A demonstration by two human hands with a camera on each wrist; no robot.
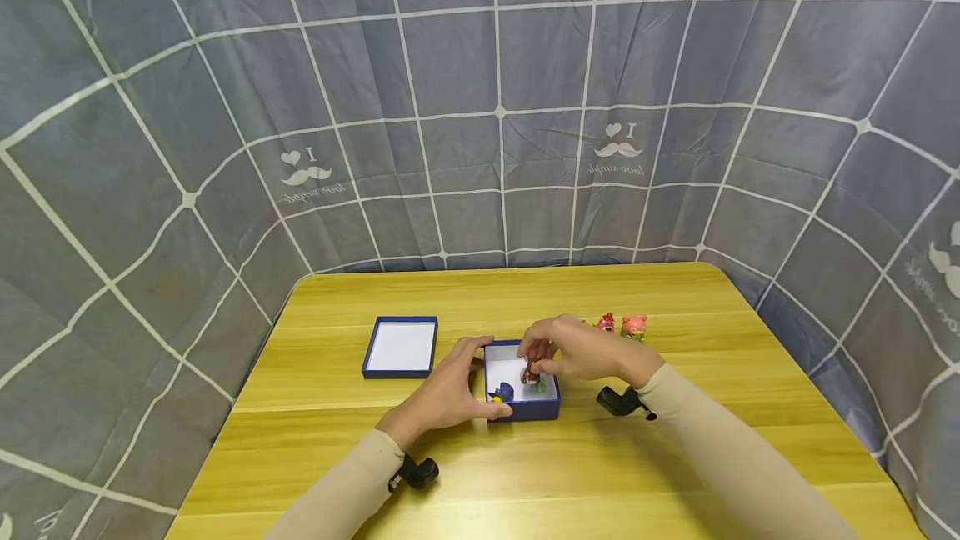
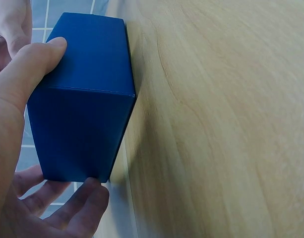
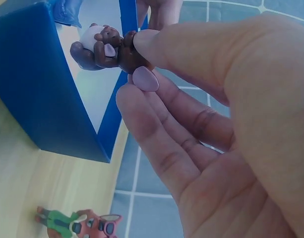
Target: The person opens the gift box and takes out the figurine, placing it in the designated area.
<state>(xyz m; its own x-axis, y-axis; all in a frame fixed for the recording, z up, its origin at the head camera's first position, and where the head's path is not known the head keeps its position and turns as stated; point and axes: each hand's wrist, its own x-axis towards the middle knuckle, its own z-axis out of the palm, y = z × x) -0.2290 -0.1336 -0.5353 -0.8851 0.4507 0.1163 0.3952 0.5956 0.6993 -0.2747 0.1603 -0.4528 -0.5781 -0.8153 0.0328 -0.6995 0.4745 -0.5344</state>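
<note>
A small open blue box [image 1: 534,411] with a white inside stands on the table. My left hand [image 1: 450,390] grips it from the left, thumb on the near wall and fingers at the far side; the left wrist view shows this grip on the blue box [image 2: 82,134]. Over the box's right part, my right hand [image 1: 581,348] pinches a brown animal figurine [image 3: 127,54] with a pink, rounded part near the fingertips. Inside the box lies a dark blue figurine [image 1: 504,392] with a bit of yellow. Something green-blue [image 1: 542,386] shows below the brown figurine, too small to make out.
A blue lid [image 1: 400,347] lies white side up, left of the box. Beyond my right wrist stand a pink figurine [image 1: 633,326] and a red-pink figurine [image 1: 606,322]. The right wrist view shows a figurine in green [image 3: 62,221] on the table. A grey checked curtain [image 1: 540,148] surrounds the table.
</note>
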